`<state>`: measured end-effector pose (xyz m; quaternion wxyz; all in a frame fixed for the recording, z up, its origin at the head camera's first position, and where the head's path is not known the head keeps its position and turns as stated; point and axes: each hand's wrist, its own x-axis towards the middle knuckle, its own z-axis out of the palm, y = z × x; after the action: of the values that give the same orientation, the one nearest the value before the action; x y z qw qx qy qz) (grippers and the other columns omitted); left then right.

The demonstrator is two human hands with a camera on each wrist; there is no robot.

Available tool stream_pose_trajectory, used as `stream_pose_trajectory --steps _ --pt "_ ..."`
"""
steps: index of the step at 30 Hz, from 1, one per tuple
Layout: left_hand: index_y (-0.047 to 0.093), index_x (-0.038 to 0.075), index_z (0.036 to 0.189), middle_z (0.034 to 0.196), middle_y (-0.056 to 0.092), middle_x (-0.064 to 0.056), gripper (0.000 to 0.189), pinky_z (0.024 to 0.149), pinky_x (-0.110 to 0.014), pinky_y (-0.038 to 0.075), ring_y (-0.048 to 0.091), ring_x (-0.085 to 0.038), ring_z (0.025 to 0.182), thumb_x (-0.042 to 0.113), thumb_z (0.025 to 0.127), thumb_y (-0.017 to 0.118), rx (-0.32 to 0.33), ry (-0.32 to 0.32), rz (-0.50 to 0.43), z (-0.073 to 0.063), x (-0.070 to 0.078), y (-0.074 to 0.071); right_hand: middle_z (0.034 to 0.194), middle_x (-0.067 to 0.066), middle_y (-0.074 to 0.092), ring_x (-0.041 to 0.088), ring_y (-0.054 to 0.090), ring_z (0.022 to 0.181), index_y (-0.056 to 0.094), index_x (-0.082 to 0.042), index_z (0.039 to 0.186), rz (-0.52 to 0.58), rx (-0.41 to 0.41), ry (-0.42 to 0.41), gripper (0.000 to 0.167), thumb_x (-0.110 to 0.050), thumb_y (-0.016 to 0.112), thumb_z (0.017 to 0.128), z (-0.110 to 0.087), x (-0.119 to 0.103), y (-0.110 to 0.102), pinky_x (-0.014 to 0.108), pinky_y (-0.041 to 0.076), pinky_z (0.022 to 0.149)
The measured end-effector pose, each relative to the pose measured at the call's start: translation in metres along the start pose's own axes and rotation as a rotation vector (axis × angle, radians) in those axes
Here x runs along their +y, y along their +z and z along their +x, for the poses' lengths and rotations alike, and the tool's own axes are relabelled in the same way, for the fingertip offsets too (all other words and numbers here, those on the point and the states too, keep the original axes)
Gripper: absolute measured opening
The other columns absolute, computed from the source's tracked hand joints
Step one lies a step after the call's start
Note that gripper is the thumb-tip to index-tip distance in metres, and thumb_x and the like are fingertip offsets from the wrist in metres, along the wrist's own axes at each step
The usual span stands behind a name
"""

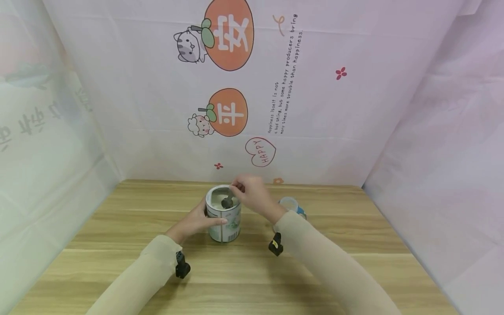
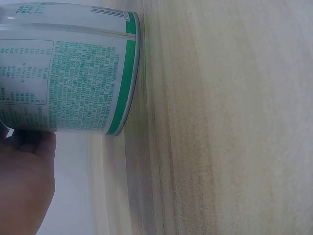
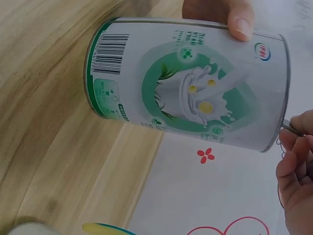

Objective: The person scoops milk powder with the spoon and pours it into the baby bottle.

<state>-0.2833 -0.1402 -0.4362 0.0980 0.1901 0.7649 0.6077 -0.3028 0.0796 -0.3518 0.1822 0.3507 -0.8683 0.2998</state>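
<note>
A white and green milk powder can (image 1: pixel 232 224) stands upright on the wooden table, its top open and pale powder (image 1: pixel 217 201) inside. My left hand (image 1: pixel 194 222) grips its side, thumb across the front and fingers round the far left; the left wrist view shows the can's printed text panel (image 2: pixel 83 83). Over the rim, my right hand (image 1: pixel 253 192) pinches the handle of a dark spoon (image 1: pixel 227 203), whose bowl is down in the can's mouth. In the right wrist view, the spoon's thin handle (image 3: pixel 292 128) shows between thumb and fingers at the rim.
Behind my right wrist stands a clear container (image 1: pixel 288 202) with a blue part (image 1: pixel 301 212) beside it, partly hidden by the sleeve. Printed cloth walls (image 1: pixel 315 131) close off the table (image 1: pixel 220 280) at the back and both sides.
</note>
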Motion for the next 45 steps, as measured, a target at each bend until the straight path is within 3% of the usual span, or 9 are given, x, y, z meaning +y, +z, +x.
stream_pose_trajectory --steps 15,23,28,33,45 --pt "0.015 0.031 0.159 0.148 0.044 -0.009 0.101 0.112 -0.056 0.031 0.043 -0.031 0.135 0.026 0.085 0.083 -0.014 0.000 0.012 0.001 -0.002 0.000 0.085 0.001 0.067 0.009 0.061 0.075 0.070 -0.006 0.098 -0.169 -0.153 -0.065 0.008 -0.013 0.066 0.098 0.007 -0.013 0.012 0.014 0.050 0.063" --pt "0.017 0.032 0.157 0.148 0.045 -0.013 0.095 0.110 -0.054 0.034 0.046 -0.029 0.133 0.024 0.087 0.081 -0.042 0.012 -0.011 0.001 -0.002 -0.001 0.085 0.000 0.066 0.009 0.062 0.076 0.069 -0.008 0.092 -0.227 -0.228 -0.160 0.006 -0.010 0.067 0.097 0.012 -0.017 0.013 0.015 0.051 0.067" --pt "0.019 0.031 0.156 0.145 0.048 -0.010 0.092 0.109 -0.053 0.036 0.047 -0.029 0.132 0.023 0.088 0.080 -0.045 0.026 -0.012 0.002 -0.002 -0.001 0.082 0.001 0.066 0.010 0.060 0.073 0.070 -0.007 0.086 -0.197 -0.286 -0.203 0.008 -0.005 0.069 0.094 0.013 -0.020 0.009 0.015 0.050 0.065" --pt "0.018 0.032 0.157 0.146 0.046 -0.007 0.094 0.109 -0.053 0.036 0.046 -0.028 0.133 0.023 0.088 0.081 -0.054 0.031 -0.011 0.003 -0.003 -0.001 0.080 0.000 0.066 0.008 0.057 0.069 0.070 -0.007 0.082 -0.154 -0.330 -0.197 0.012 -0.003 0.069 0.093 0.012 -0.021 0.006 0.015 0.048 0.063" --pt "0.020 0.037 0.155 0.147 0.044 -0.003 0.094 0.110 -0.053 0.035 0.045 -0.026 0.133 0.026 0.086 0.082 -0.041 0.014 0.002 0.003 -0.003 -0.001 0.071 -0.003 0.059 0.006 0.051 0.061 0.068 -0.009 0.081 -0.119 -0.310 -0.124 0.014 -0.008 0.069 0.094 0.011 -0.017 0.011 0.017 0.045 0.056"
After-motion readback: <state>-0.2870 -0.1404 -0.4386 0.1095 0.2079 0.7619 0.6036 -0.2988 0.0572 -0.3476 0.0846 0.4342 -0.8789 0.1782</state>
